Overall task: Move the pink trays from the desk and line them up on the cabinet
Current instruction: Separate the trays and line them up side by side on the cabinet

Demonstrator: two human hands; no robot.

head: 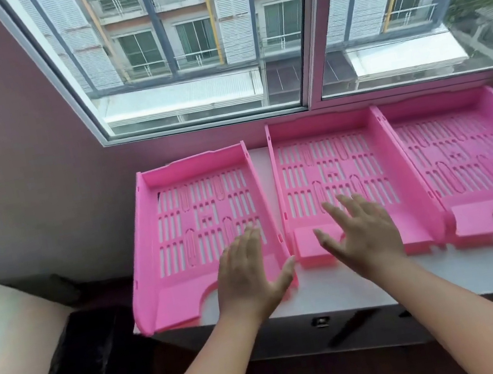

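- Both our hands are spread flat and grasp nothing: the left hand (pixel 246 271) lies over the near right corner of the left tray (pixel 177 227), and the right hand (pixel 363 232) hovers over the front lip of the middle tray (pixel 304 151); whether the palms actually touch the plastic we cannot tell.
- All three pink trays sit on the white cabinet top (pixel 369 283) under the window (pixel 246 40), the right tray (pixel 477 148) snug beside the middle one.
- We judge the step in hand to be squaring up the left tray, which sits askew, with a wedge-shaped gap to its neighbour that widens toward the wall.
- To do it well, we press lightly on the tray's near edge and swing it until its side wall runs parallel to the middle tray, then slide it back so the fronts align.
- Each tray's long axis runs from us toward the window, notched open front facing us; the left one's far end leans away from the others.
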